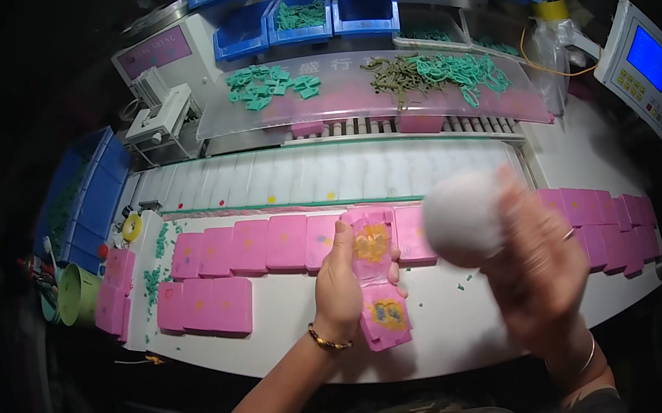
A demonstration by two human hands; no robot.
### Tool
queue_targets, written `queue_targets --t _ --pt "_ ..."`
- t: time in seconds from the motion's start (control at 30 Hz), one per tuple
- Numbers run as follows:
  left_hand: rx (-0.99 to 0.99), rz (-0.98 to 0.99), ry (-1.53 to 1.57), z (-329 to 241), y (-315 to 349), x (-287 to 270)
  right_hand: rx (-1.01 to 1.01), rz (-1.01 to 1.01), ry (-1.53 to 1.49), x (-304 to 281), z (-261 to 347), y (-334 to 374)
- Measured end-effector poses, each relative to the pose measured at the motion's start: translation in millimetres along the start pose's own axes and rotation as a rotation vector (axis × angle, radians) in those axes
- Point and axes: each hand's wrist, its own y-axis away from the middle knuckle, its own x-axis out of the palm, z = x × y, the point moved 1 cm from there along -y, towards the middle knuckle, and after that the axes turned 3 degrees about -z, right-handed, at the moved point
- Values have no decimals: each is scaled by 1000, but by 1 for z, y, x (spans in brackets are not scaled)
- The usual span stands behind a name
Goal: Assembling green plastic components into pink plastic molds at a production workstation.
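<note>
My left hand (336,300) grips an unfolded pink rubber mould (375,267), thumb along its left edge and fingertips showing at the right. Its two halves face up, one above the other, with yellow and dark stains in the hollows. To the right, my right hand (541,268) is closed around a rounded white ball-like pouch (461,221), held up over the table. Motion blurs both hand and pouch, so the pouch's exact kind is unclear. Behind the hands, a row of closed pink moulds (254,245) lies across the white table.
More pink moulds (609,243) line the right side, and stacked ones (221,306) the left. Green scraps (153,284) litter the tabletop. Beyond are a conveyor (325,168), a shelf (339,100) with green rubber pieces, blue bins (368,25) and a control panel (648,73).
</note>
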Motion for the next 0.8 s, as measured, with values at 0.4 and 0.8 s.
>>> queue_targets --t 0.4,0.8 --pt "727 -18 -161 -16 10 7 -104 268 -87 5 14 17" --pt "449 -163 29 -33 1 -10 161 648 179 9 -46 47"
